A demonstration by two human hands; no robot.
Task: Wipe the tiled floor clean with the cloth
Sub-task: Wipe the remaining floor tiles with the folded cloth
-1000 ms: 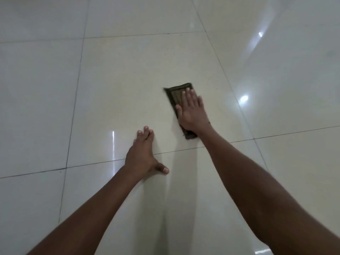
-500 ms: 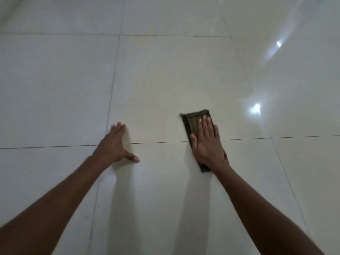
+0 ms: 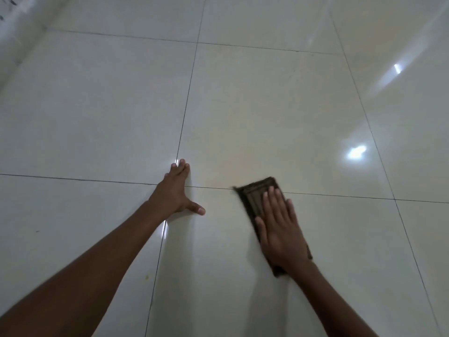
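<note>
A dark folded cloth [image 3: 255, 194] lies flat on the glossy cream tiled floor [image 3: 267, 113], straddling a grout line. My right hand [image 3: 279, 227] presses palm-down on the cloth, fingers straight and together, covering its near half. My left hand [image 3: 176, 193] rests flat on the bare floor to the left of the cloth, at a crossing of grout lines, thumb spread out to the right. It holds nothing.
Large shiny tiles with thin dark grout lines stretch in every direction. Bright light reflections [image 3: 356, 152] shine on the floor at the right. A wall base [image 3: 17, 27] shows at the top left corner.
The right hand has drawn the cloth back toward me across the grout line. The left hand has shifted to a spot beside a grout crossing, and the view has swung left.
</note>
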